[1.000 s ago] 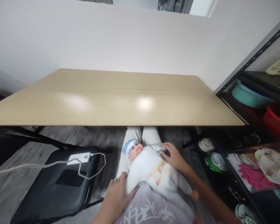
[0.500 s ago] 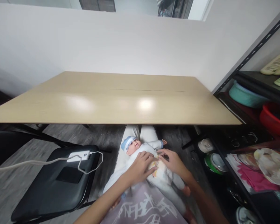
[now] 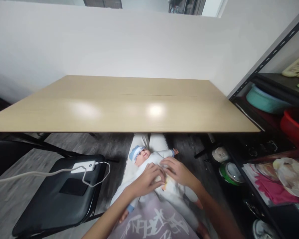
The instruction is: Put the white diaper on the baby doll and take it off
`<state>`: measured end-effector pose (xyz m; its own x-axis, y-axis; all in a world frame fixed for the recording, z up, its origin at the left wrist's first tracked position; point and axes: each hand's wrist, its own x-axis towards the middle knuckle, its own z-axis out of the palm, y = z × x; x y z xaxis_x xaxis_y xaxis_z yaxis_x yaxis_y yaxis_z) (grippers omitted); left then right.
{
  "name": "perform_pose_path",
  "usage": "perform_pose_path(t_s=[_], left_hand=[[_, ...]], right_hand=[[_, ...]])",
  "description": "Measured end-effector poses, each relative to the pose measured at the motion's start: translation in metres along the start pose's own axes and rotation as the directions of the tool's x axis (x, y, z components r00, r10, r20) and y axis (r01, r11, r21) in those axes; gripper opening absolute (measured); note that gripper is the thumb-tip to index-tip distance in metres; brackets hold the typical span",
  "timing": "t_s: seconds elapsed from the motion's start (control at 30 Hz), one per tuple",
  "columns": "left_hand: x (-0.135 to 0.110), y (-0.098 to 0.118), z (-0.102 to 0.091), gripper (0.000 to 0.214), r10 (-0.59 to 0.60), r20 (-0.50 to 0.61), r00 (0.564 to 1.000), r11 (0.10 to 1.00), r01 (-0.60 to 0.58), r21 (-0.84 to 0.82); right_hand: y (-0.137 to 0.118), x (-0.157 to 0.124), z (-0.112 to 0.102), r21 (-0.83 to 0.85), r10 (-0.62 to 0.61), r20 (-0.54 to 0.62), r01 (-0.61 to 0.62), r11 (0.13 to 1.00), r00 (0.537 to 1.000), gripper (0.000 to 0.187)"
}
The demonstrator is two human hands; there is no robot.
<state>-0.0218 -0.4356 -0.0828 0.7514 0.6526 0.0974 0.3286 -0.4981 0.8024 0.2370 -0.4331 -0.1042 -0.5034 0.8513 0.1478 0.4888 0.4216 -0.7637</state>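
A baby doll (image 3: pixel 149 163) in white clothes and a blue-and-white cap (image 3: pixel 137 153) lies face up across my lap. Around its hips is a white diaper (image 3: pixel 169 188) with a yellow-orange print, partly hidden by my hands. My left hand (image 3: pixel 149 177) is bent over the near side of the diaper's waist, fingers and thumb closing on its edge. Close beside it, my right hand (image 3: pixel 177 171) has its fingers curled at the top of the same waist edge. The fingertips of both hands nearly meet, and what lies exactly under them is hidden.
A wooden table (image 3: pixel 129 113) stands ahead, its front edge above my knees. On the left, a black chair (image 3: pixel 57 202) bears a white power bank (image 3: pixel 83 166) with a cable and a dark flat object (image 3: pixel 74 186). Shelves at right hold a teal basin (image 3: pixel 266 101) and red basin (image 3: pixel 295 124).
My right hand has moved left and slightly up over the doll's waist, closer to my left hand. My left hand has shifted slightly. More of the doll's near sleeve and hand shows.
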Motion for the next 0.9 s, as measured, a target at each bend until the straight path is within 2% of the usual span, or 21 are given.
perform_pose_path(t_s=[0.07,0.13,0.23,0.3,0.4,0.47,0.5,0.53,0.6,0.67,0.7,0.77,0.83,0.9], left_hand=[[-0.013,0.005,-0.007,0.025,-0.037,0.031,0.999,0.996,0.039,-0.082],[-0.029,0.007,-0.013,0.027,-0.091,0.088,0.992,0.986,0.102,-0.135],[-0.046,0.008,-0.018,0.027,-0.144,0.155,0.977,0.977,0.165,-0.137],[-0.04,0.008,-0.019,0.028,-0.134,0.128,0.983,0.984,0.147,-0.098],[0.004,0.006,-0.011,0.03,-0.057,0.054,0.997,0.998,0.055,0.027],[0.051,0.004,0.006,0.046,0.002,0.138,0.99,0.985,-0.026,0.173],[0.076,0.003,0.019,0.058,0.019,0.257,0.966,0.96,-0.09,0.266],[0.099,0.002,0.033,0.062,-0.013,0.389,0.921,0.925,-0.136,0.355],[0.138,0.001,0.064,0.059,-0.113,0.613,0.782,0.867,-0.224,0.445],[0.157,0.001,0.087,0.05,-0.153,0.676,0.721,0.855,-0.247,0.456],[0.159,0.0,0.094,0.049,-0.154,0.682,0.715,0.854,-0.251,0.456],[0.152,-0.002,0.096,0.055,-0.118,0.631,0.767,0.864,-0.234,0.446],[0.136,-0.003,0.088,0.065,-0.058,0.511,0.858,0.892,-0.185,0.412],[0.12,-0.002,0.075,0.066,-0.007,0.379,0.925,0.924,-0.139,0.355]], right_hand=[[-0.014,-0.002,0.0,-0.031,-0.008,0.08,0.011,0.999,0.997,0.027],[-0.022,-0.01,-0.007,-0.066,0.041,0.107,-0.034,0.997,0.993,0.024],[-0.029,-0.033,-0.032,-0.042,0.196,0.154,-0.192,0.981,0.968,0.034],[-0.031,-0.051,-0.048,0.029,0.327,0.226,-0.342,0.939,0.918,0.038],[-0.03,-0.073,-0.057,0.105,0.478,0.358,-0.543,0.833,0.802,0.043],[-0.026,-0.081,-0.048,0.06,0.514,0.393,-0.579,0.813,0.762,0.042],[-0.023,-0.083,-0.041,0.009,0.52,0.379,-0.565,0.825,0.766,0.039],[-0.02,-0.086,-0.033,-0.05,0.526,0.35,-0.546,0.837,0.775,0.035],[-0.012,-0.092,-0.016,-0.149,0.553,0.275,-0.534,0.833,0.786,0.029],[-0.005,-0.102,-0.002,-0.176,0.593,0.238,-0.567,0.805,0.769,0.028],[-0.001,-0.108,0.003,-0.168,0.61,0.237,-0.586,0.793,0.757,0.028],[0.008,-0.121,0.013,-0.131,0.631,0.229,-0.619,0.774,0.741,0.029],[0.018,-0.132,0.021,-0.088,0.649,0.214,-0.648,0.757,0.73,0.027],[0.029,-0.136,0.03,-0.053,0.651,0.179,-0.654,0.755,0.737,0.022]])
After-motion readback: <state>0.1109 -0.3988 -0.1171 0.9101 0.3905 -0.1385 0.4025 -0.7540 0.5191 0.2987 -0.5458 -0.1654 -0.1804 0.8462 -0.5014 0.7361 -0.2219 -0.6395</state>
